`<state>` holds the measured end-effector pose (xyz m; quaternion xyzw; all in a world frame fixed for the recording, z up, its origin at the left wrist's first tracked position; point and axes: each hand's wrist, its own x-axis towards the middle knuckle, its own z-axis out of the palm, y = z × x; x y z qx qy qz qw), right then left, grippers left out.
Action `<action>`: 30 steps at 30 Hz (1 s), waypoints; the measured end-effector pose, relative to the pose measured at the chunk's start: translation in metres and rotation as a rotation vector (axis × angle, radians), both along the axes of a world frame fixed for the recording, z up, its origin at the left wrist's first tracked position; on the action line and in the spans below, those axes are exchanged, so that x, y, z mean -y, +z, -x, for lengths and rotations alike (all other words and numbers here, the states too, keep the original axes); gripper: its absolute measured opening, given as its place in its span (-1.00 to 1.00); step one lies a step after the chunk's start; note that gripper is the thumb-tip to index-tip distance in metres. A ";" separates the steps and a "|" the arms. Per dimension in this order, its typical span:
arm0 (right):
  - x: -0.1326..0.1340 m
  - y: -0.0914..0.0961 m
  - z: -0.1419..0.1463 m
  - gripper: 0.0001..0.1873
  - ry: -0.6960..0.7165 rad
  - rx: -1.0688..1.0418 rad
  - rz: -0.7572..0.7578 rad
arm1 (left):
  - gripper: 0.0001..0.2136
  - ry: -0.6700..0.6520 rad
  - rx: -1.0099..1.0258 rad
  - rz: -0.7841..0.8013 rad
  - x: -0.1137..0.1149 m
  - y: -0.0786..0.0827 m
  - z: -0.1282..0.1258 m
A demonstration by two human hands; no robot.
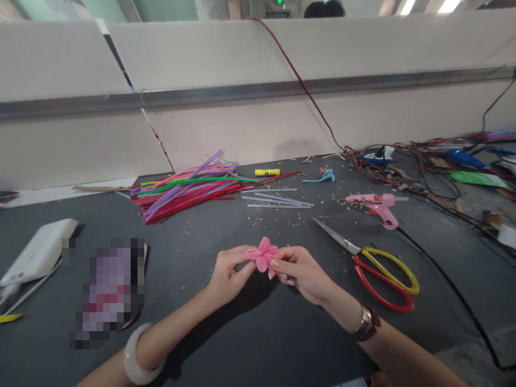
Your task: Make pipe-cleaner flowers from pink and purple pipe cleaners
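Note:
A small pink fuzzy flower (pixel 262 255), apparently shaped from pipe cleaner, is pinched between my left hand (pixel 229 275) and my right hand (pixel 300 272) above the middle of the dark grey table (pixel 258 344). Its petals spread outward, and my fingers hide its lower side. To the right of my right hand lie scissors (pixel 373 269) with red and yellow handles, their blade pointing up and left. A pink hot glue gun (pixel 373 207) rests beyond them.
A heap of multicoloured straws (pixel 185 191) lies at the back, near a yellow glue stick (pixel 266 172) and grey strips (pixel 276 197). A white power bank (pixel 38 252) and a pixelated object (pixel 108 290) sit left. Tangled wires (pixel 403 164) fill the back right, against a pale partition (pixel 242 123).

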<state>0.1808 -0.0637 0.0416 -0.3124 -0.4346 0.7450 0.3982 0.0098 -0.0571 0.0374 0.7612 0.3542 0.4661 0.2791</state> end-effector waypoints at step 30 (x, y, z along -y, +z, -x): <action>-0.002 0.002 -0.002 -0.74 -0.098 0.120 -0.016 | -0.91 0.197 -0.078 -0.002 0.006 0.010 -0.003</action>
